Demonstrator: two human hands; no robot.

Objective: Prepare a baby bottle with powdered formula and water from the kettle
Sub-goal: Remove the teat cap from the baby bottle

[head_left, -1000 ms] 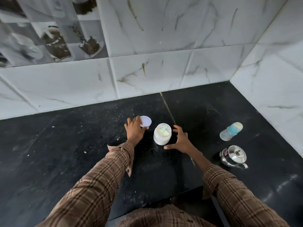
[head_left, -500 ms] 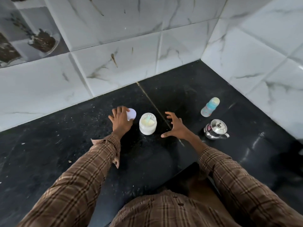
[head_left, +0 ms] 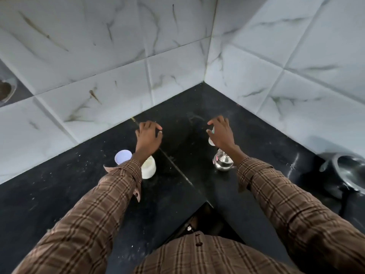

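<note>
**Two hands out over a black corner counter, four small items below them**

One black stone counter [head_left: 177, 204] fills the corner between two walls of white marbled tile [head_left: 110, 62]. At the far right edge sits one dark metal pan [head_left: 347, 175], partly cut off by the frame.

Two brown plaid sleeves [head_left: 292, 204] reach forward, one per arm. The left hand [head_left: 149, 137] hovers with fingers loosely spread and slightly bent, holding nothing; its wrist and cuff stand in front of one white formula jar [head_left: 149, 170], hiding the jar's left side and most of its open mouth. Just left of the jar lies one round white lid [head_left: 122, 156], flat on the counter, its near edge covered by the cuff.

The right hand [head_left: 222, 133] is over one baby bottle [head_left: 211, 139] — only a pale sliver of it and a hint of blue-green show past the thumb side. The fingers are spread and bent downward around it, but whether they actually touch or grip it I cannot tell. Just nearer than the bottle stands one small steel kettle [head_left: 222, 162], shiny, upright, with the right wrist crossing above its right side.
</note>
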